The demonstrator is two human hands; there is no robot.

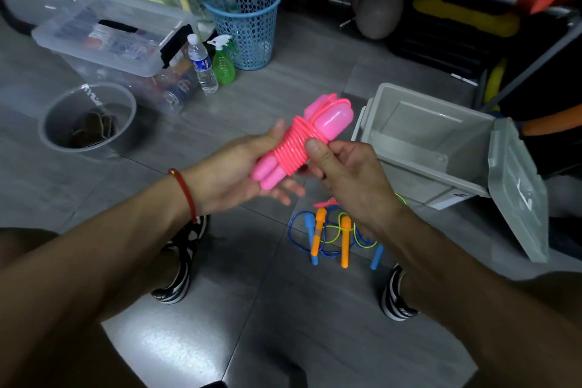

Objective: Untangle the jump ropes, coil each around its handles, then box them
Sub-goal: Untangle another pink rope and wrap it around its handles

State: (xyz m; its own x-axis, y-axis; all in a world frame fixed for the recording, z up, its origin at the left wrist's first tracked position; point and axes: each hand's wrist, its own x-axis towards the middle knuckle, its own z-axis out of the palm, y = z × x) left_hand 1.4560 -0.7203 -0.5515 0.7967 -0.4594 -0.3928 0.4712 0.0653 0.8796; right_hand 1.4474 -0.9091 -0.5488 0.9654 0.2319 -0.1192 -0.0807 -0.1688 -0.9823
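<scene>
The right hand (346, 173) covers part of the tangled ropes (330, 230) on the floor, so how the blue and yellow cords cross there is hidden. The left hand's (239, 173) fingers lie largely behind the pink rope bundle (299, 142). The clear storage bin's (110, 38) contents are blurred. Both forearms run off the bottom edge.

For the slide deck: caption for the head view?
Both hands hold coiled pink rope; open grey box beside; tangled ropes on floor.
</scene>
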